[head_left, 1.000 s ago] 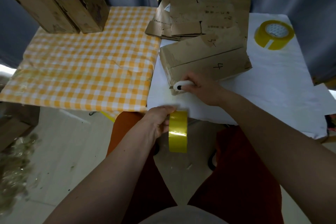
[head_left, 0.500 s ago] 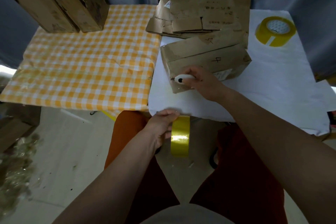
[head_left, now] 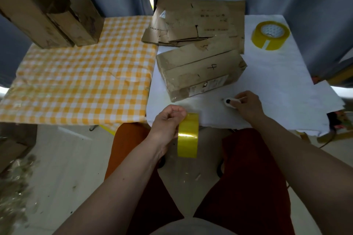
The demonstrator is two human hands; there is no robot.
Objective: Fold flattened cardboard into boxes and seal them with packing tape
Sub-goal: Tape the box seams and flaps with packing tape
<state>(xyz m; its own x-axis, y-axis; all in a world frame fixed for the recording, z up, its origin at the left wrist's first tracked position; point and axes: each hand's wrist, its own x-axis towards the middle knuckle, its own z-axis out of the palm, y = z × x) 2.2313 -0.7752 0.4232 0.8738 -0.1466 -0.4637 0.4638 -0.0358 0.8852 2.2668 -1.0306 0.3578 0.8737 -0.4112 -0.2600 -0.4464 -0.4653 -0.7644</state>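
A folded cardboard box (head_left: 200, 71) marked "4" lies on the white table (head_left: 277, 86), with clear tape shining on its near end. My left hand (head_left: 168, 122) grips a yellow tape roll (head_left: 188, 135) held on edge just below the table's front edge. To the right of the box, my right hand (head_left: 246, 104) holds a small white cutter (head_left: 232, 101) low over the white cloth. Neither hand touches the box.
Flattened cardboard sheets (head_left: 194, 23) are piled behind the box. A second yellow tape roll (head_left: 270, 35) lies at the back right. Finished boxes (head_left: 47, 11) stand at the back left of the yellow checked table (head_left: 80, 86). Tape scraps litter the floor (head_left: 13, 187) at left.
My right hand has drawn the cutter away from the box's near left corner to the right, onto the cloth. The box has turned slightly. My left hand keeps the roll in place.
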